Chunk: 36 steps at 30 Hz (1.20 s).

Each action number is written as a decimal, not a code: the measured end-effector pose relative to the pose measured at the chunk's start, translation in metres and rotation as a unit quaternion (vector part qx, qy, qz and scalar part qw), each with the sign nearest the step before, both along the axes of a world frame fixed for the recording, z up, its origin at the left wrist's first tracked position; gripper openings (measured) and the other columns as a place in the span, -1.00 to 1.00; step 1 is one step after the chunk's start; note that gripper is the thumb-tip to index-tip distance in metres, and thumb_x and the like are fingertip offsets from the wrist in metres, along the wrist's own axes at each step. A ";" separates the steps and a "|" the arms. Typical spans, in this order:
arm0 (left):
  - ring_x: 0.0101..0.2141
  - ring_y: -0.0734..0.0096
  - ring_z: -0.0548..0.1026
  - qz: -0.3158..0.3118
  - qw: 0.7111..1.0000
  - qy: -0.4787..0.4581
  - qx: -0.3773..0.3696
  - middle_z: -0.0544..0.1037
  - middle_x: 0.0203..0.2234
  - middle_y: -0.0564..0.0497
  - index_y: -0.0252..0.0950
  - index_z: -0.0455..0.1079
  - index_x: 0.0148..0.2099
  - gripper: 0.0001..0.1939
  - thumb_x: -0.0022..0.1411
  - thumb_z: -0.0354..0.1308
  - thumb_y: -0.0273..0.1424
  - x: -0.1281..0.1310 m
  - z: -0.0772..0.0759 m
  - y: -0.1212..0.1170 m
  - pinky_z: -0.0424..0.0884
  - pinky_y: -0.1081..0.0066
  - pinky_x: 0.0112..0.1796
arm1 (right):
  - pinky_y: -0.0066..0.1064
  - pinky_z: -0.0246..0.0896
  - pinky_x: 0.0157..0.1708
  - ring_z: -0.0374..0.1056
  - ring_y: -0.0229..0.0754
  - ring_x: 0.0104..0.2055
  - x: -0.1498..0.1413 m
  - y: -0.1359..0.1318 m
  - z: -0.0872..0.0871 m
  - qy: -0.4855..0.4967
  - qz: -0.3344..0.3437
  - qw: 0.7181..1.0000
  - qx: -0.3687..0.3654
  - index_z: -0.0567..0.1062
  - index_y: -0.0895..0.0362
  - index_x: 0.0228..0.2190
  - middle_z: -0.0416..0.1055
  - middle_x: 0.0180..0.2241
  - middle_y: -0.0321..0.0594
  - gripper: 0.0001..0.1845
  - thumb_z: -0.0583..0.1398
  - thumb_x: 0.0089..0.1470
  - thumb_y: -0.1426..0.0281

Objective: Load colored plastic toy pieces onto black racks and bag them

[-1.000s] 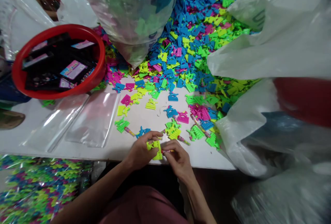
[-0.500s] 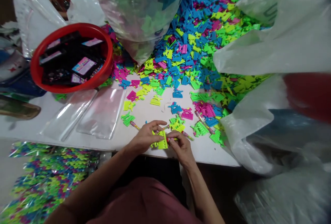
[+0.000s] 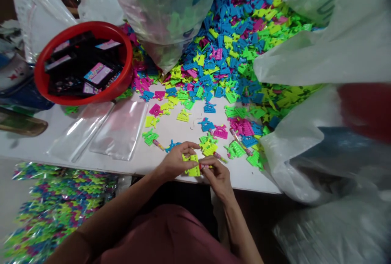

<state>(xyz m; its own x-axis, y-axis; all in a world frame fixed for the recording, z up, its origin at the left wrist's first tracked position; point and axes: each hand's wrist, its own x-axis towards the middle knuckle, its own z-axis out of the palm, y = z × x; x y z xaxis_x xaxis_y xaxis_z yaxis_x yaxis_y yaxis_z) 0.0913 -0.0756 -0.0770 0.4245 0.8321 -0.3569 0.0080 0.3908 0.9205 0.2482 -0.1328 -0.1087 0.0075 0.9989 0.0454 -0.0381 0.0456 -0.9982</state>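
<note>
My left hand point(image 3: 177, 159) is closed on a yellow plastic piece point(image 3: 193, 167) that has a row of holes along one edge. In my right hand point(image 3: 218, 174), thumb and fingers pinch a small pink-and-red patterned stick point(image 3: 205, 166), its end touching or nearly touching the yellow piece's edge. Just beyond the hands lie a blue piece point(image 3: 172, 145), another yellow piece point(image 3: 208, 147) and a patterned stick point(image 3: 220, 157). A green piece point(image 3: 150, 137) sits left of them, beside a second patterned stick point(image 3: 158, 145).
A heap of blue, pink, yellow and green pieces point(image 3: 226, 48) covers the table's back. At left stand a red basin point(image 3: 130, 64) of black packets and flat clear bags point(image 3: 119, 134). Large plastic bags point(image 3: 293, 154) crowd the right; filled bags point(image 3: 61, 211) lie below the table edge.
My hands stay together at the table edge, with the yellow piece and the stick shifted slightly. The stick that lay behind my left fingers is no longer visible there. The view has tilted a little.
</note>
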 end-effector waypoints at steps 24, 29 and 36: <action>-0.42 0.42 0.42 -0.007 0.991 0.111 0.077 0.45 -0.47 0.09 -0.30 0.37 -0.01 -0.48 -0.12 0.15 -0.45 -0.018 0.009 0.004 0.35 0.44 -0.33 | -0.28 0.26 -0.23 0.33 -0.14 -0.25 -0.018 -0.001 0.005 -0.188 0.001 0.977 0.104 0.44 0.03 -0.23 0.41 -0.31 -0.19 -0.87 0.12 0.17 0.41; -0.34 0.33 0.50 0.001 0.972 0.193 0.137 0.52 -0.45 0.08 -0.27 0.40 -0.03 -0.53 -0.08 0.14 -0.40 -0.014 0.025 0.018 0.41 0.38 -0.25 | -0.28 0.25 -0.21 0.31 -0.14 -0.22 -0.019 0.013 0.014 -0.218 0.011 0.967 0.134 0.42 0.04 -0.21 0.41 -0.29 -0.17 -0.85 0.08 0.20 0.41; -0.37 0.27 0.52 -0.051 0.972 0.206 0.103 0.54 -0.42 0.02 -0.30 0.38 -0.02 -0.52 -0.05 0.15 -0.32 -0.011 0.019 0.029 0.44 0.36 -0.35 | -0.30 0.27 -0.15 0.34 -0.16 -0.17 0.001 0.016 0.010 -0.166 0.011 0.981 0.102 0.41 0.02 -0.11 0.41 -0.21 -0.19 -0.77 0.15 0.15 0.37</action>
<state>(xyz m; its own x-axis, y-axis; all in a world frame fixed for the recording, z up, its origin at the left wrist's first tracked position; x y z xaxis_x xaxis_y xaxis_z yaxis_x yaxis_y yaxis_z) 0.0802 -0.0462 -0.0579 0.3638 0.8656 -0.3441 0.4219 0.1762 0.8893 0.2496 -0.1170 -0.0987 -0.0622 0.9688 0.2399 0.2845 0.2476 -0.9261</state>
